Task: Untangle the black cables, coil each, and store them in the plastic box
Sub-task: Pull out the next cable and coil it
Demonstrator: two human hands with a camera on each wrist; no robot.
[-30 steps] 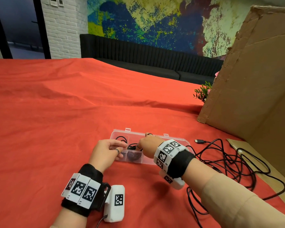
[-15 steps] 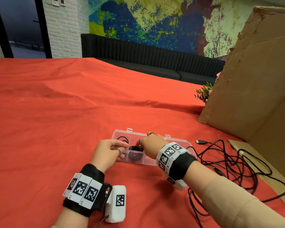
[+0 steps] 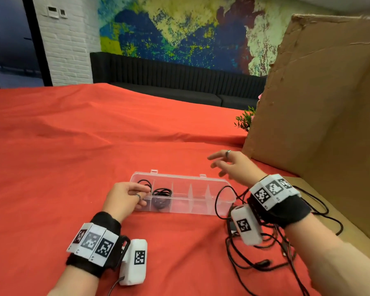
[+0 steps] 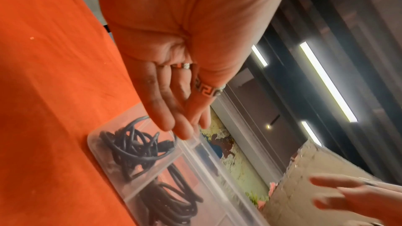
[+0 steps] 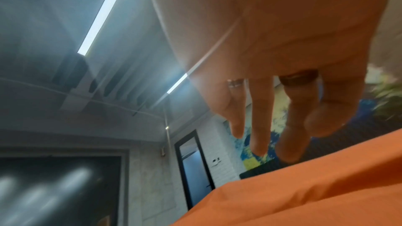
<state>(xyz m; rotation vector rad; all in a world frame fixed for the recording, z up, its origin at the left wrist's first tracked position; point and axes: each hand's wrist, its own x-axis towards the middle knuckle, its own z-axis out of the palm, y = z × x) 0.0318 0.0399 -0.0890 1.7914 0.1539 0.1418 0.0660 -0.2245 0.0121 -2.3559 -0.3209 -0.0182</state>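
left hand (image 3: 124, 196): covers the plastic box's (image 3: 201, 184) left near corner — contact there unclear
loose cables (image 3: 254, 248): partly hidden under the right wrist, cut by the bottom edge
right hand (image 5: 272, 68): motion-blurred — fingertips soft

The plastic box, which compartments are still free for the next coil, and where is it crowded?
The plastic box has three free compartments at its right end, bordered by the second coil and the right wall. The left end holds two coils under the left hand. Tangled cables crowd its right side.
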